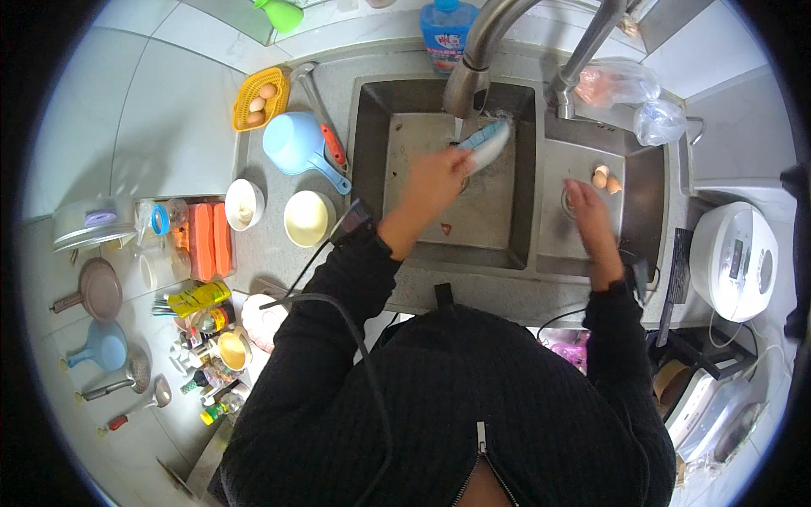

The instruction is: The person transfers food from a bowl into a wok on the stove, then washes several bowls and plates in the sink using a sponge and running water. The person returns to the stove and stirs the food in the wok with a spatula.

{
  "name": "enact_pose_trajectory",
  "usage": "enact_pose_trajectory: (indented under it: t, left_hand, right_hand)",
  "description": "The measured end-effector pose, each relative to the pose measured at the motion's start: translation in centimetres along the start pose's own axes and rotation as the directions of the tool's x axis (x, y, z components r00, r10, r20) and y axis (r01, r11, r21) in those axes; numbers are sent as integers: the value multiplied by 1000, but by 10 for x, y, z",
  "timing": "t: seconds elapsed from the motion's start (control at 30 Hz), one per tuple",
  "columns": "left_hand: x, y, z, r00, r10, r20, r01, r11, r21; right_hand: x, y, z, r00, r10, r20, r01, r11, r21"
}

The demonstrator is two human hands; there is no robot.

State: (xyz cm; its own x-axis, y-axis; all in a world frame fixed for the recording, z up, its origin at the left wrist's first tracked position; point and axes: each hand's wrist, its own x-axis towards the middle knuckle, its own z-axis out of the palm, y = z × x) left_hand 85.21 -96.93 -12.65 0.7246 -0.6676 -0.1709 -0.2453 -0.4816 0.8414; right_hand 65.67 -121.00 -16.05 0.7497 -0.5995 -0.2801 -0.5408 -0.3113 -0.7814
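My left hand (445, 174) reaches over the larger sink basin (418, 215) and grips the rim of a bowl (491, 149), white outside and blue inside. The bowl is tilted on its side beside a thin stream of water (457, 130) from the steel faucet (467, 89). Above the smaller basin (557, 234) is my right hand (589, 209), slightly blurred, fingers extended and nothing visible in it. Cracked eggshells (605, 180) lie in that basin just beyond its fingertips. A small brown shell piece (447, 229) rests on the larger basin's floor.
Left of the sink stand a blue ladle-handled scoop (293, 142), a red-handled utensil (326, 127), a yellow egg basket (242, 101), a white bowl (244, 204) and a cream bowl (309, 218). A cleaver (675, 279) and rice cooker (713, 266) are at right. Detergent (440, 38) stands behind.
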Motion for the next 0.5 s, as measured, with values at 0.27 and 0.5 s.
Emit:
enact_pose_trajectory:
  t: [0.27,0.5]
  left_hand:
    - [-46,0,6,921,342,186,-383,707,595]
    - [-41,-35,3,866,268,-422,-162,949,271]
  right_hand:
    - [23,-66,92,811,65,582,-529,508,680]
    - [19,-84,109,990,-8,138,-81,778,623]
